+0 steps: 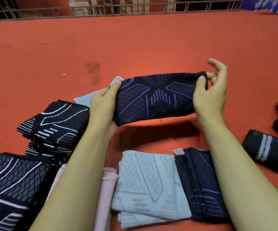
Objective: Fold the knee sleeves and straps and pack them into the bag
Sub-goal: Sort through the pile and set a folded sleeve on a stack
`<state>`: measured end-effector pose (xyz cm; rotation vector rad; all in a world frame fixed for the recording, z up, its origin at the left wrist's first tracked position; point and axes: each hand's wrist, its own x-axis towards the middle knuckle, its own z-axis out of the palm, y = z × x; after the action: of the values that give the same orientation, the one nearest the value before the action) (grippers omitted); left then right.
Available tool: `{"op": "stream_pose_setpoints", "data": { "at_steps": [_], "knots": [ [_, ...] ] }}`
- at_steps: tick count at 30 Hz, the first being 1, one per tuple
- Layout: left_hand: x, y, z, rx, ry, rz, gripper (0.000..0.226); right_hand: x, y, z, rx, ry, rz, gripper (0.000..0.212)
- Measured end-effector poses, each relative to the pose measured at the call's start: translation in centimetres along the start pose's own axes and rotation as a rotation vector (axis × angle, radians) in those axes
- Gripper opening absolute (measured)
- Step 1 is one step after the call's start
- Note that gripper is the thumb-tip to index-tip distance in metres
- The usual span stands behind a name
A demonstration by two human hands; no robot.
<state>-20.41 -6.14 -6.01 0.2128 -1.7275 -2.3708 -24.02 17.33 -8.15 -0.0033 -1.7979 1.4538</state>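
While it is held up off the red surface (151, 39), a dark sleeve (156, 97) with purple lines is stretched flat between two hands. All else is placed from this sleeve. Behind it and to every side, the red surface is spread, with a metal railing (101, 10) seen along its far edge. Below and to the left, dark stacks (51, 130) with white lines are piled. Straight below, a pale blue folded sleeve (148, 184) is laid, with a purple-lined pile (201, 185) just to its right and a pink piece (107, 194) just to its left. Lower right, well apart, a dark roll (266, 147) with pale stripes is seen. At the sleeve's left end, the left hand (103, 104) is closed on the fabric, thumb on top. At its right end, the right hand (210, 95) pinches the edge with the thumb, the other fingers loosely curled behind. A pale blue piece (85, 99) is partly hidden behind the left hand.
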Motion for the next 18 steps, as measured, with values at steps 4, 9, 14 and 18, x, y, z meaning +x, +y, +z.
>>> {"op": "stream_pose_setpoints", "data": {
  "at_steps": [4, 9, 14, 18],
  "knots": [
    [-0.7, 0.7, 0.2, -0.215, -0.301, -0.282, 0.014, 0.1, 0.4, 0.2, 0.013, -0.024, 0.123, 0.041],
    [-1.5, 0.8, 0.1, 0.011, -0.613, -0.214, 0.028, 0.5, 0.0, -0.2, 0.229, -0.072, 0.315, 0.031],
    [-1.7, -0.3, -0.5, 0.347, -0.930, -0.210, 0.041, 0.4, 0.1, -0.3, 0.150, -0.086, 0.245, 0.030],
    [-2.9, 0.0, 0.6, 0.383, -0.965, -0.371, 0.053, 0.0, -0.2, -0.3, 0.060, -0.129, 0.105, 0.029]
  ]
}}
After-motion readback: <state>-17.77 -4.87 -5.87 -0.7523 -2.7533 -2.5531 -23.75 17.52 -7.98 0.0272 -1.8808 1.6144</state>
